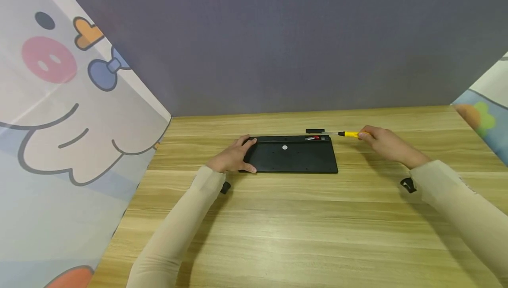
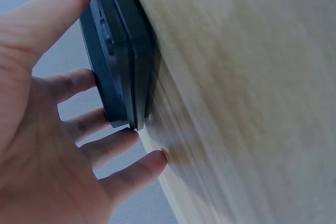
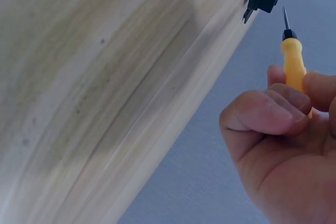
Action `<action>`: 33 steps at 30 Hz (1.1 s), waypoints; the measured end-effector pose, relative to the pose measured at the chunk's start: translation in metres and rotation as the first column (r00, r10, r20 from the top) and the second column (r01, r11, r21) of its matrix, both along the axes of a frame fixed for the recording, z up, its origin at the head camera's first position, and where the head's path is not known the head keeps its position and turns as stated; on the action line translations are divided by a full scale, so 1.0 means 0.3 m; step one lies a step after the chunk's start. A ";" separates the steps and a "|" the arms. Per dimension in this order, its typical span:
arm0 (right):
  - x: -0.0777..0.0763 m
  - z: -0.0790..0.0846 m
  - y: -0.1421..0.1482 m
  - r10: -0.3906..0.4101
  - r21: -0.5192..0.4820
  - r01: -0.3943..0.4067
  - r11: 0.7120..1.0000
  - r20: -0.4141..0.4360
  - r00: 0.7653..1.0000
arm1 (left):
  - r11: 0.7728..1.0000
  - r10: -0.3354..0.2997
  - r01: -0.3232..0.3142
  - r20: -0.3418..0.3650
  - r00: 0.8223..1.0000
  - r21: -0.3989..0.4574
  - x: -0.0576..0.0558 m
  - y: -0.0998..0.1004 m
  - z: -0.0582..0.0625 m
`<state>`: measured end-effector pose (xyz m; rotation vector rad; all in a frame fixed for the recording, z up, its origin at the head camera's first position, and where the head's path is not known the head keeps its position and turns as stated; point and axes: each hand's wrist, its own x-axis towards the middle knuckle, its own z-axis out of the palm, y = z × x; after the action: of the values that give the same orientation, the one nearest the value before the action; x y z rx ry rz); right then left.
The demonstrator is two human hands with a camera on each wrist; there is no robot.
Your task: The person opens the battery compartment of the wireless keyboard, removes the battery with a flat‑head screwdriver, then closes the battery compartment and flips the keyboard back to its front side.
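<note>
A black keyboard [image 1: 295, 161] lies underside up on the table, with a round white sticker [image 1: 285, 147] on it. Across its left end rests my left hand [image 1: 234, 156], fingers spread, the thumb at the near edge. In the left wrist view the fingers look fairly straight beside the keyboard's end [image 2: 118, 51]. My right hand [image 1: 382, 143] grips a yellow-handled screwdriver [image 1: 351, 134], its shaft pointing left. The shaft's end is near a small black strip [image 1: 315, 131] behind the keyboard. A red and silver battery-like piece [image 1: 315, 137] shows in a recess at the keyboard's far right corner.
The wooden table [image 1: 285, 226] meets a grey partition [image 1: 297, 41] just behind the keyboard. A wall with cartoon print [image 1: 79, 138] borders the left side, and another printed panel [image 1: 486, 116] stands at the right. Small black pieces [image 1: 408, 185] show at both wrists.
</note>
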<state>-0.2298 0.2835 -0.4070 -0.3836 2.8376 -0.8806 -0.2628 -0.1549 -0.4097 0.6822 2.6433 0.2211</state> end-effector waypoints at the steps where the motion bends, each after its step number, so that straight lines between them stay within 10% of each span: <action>1: 0.000 0.000 -0.001 -0.005 -0.002 0.005 1.000 0.001 1.000 | 1.000 0.002 -0.002 0.002 1.000 0.000 0.000 -0.001 0.000; 33: -0.021 -0.017 -0.062 -0.191 0.091 0.195 0.976 -0.052 0.980 | 1.000 0.009 -0.009 0.009 1.000 0.016 0.005 -0.003 0.001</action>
<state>-0.2363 0.2650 -0.4121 -0.1164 2.9813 -0.7717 -0.2614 -0.1557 -0.4093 0.6726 2.6391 0.2483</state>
